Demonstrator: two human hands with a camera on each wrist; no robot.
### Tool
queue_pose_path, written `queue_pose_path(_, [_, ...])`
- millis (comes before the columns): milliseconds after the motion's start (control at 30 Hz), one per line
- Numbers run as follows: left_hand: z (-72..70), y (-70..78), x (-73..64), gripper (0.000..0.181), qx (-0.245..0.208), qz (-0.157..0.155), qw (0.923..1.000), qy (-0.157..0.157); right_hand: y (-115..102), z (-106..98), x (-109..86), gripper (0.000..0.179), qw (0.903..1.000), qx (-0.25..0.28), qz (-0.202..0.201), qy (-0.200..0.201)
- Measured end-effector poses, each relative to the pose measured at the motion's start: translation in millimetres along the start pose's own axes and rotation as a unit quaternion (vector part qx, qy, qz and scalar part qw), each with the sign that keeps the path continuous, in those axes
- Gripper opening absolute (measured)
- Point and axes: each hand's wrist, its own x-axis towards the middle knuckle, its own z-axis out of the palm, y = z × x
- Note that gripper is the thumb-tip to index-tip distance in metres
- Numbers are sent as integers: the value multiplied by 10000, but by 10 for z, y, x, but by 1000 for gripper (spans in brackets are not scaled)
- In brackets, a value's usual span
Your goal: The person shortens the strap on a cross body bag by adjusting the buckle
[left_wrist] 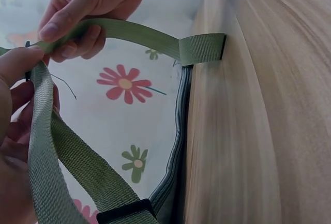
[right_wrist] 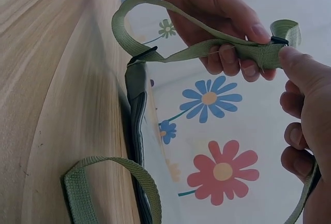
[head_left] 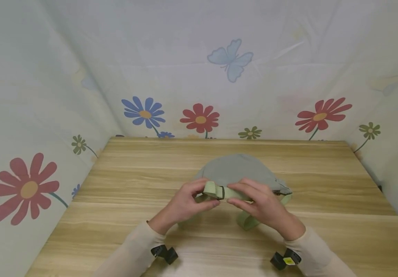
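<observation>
A grey waist bag (head_left: pixel 238 167) lies on the wooden table, its zip (right_wrist: pixel 138 125) showing along one edge in the right wrist view. My two hands meet over its near side around a light green webbing strap (head_left: pixel 237 193). On the strap sits a black slider buckle (head_left: pixel 221 192). My left hand (head_left: pixel 186 200) pinches the strap just left of the buckle, where a short loop stands up. With thumb and fingers my right hand (head_left: pixel 261 198) pinches the strap just right of it. A second black slider (left_wrist: pixel 126 211) shows low in the left wrist view.
A wood-grain table (head_left: pixel 133 165) carries the bag. Slack strap (head_left: pixel 247 222) loops down in front of it. Pale cloth walls (head_left: pixel 171 50) with printed flowers and a butterfly stand behind and at both sides. Black wrist cameras (head_left: pixel 164 254) sit on both sleeves.
</observation>
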Motion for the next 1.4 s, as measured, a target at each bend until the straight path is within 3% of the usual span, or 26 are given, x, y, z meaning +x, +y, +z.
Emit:
queue_pose_path(400, [-21,24,65,21,642,221,9973,-283,-29,23,23,45,9999,-123,-22,-93])
queue_pose_path(600, [-23,28,85,25,878,145,9948,-501,-30,27,26,43,9997,-77,31,-244])
queue_pose_path(733, [-24,30,92,29,1360,341,9886,-554,-26,29,22,41,9996,-128,11,-266])
queue_pose_path(967, [-50,96,64,34,2330,582,9702,-314,-9,9,36,39,9997,-166,-84,-126])
queue_pose_path(1167, [-115,178,58,33,2580,554,9642,-257,0,-11,46,36,9998,-134,-147,-46])
queue_pose_path(1400, [-249,158,-48,33,2742,516,9599,-263,12,-65,6,41,9993,-247,189,-188])
